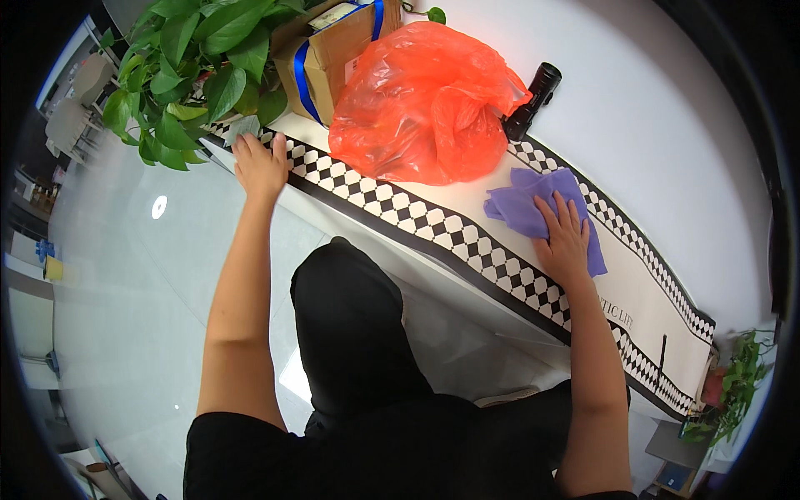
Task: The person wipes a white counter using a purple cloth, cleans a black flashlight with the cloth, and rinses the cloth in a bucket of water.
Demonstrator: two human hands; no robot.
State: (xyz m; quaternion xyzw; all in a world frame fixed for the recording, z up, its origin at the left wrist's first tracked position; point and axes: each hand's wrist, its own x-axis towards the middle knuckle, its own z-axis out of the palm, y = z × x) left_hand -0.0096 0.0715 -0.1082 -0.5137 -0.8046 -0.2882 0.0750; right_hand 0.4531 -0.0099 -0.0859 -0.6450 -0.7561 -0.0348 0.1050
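My right hand (565, 240) lies spread over a crumpled purple cloth (531, 187), pressing it onto a cream table runner (631, 275) with a black-and-white diamond border. At the far left end of the runner, my left hand (259, 165) rests on the front edge with its thumb apart from the fingers. Its fingertips touch or lie beside a small greyish-green piece (244, 128), whose nature I cannot tell. Between my hands, a puffed-up red plastic bag (425, 106) sits on the runner. What the bag holds is hidden.
Behind the bag stand a cardboard box (319, 75) with blue straps and a black flashlight (534, 100). A leafy potted plant (206, 69) overhangs the left end; another plant (737, 381) is at the right. A thin black stick (662, 359) lies on the runner.
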